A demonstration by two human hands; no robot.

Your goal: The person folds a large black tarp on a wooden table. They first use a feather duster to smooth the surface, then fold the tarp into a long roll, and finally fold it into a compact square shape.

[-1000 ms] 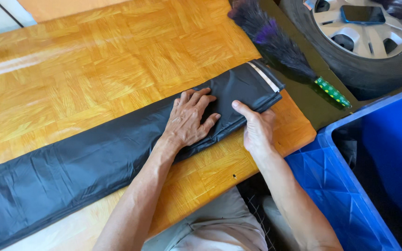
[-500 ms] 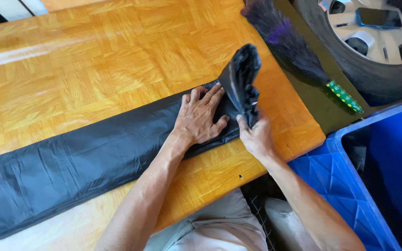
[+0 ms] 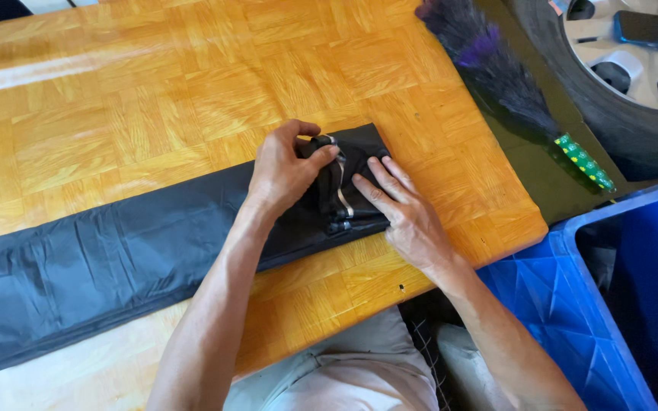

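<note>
Fingers of the left hand (image 3: 283, 171) clamp the folded end of the long black fabric bag (image 3: 116, 262) mid-table; the right hand (image 3: 405, 213) presses flat, fingers together. At two o'clock lie a dark feather duster (image 3: 496, 68) and car tyre (image 3: 611, 114); a blue plastic crate (image 3: 573, 304) sits at four o'clock.

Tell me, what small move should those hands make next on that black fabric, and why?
Probably another roll toward the left. The right end of the black fabric is already folded over under both hands, the left hand pinching the fold and the right hand pressing it flat, while most of the strip lies unrolled along the table.
</note>
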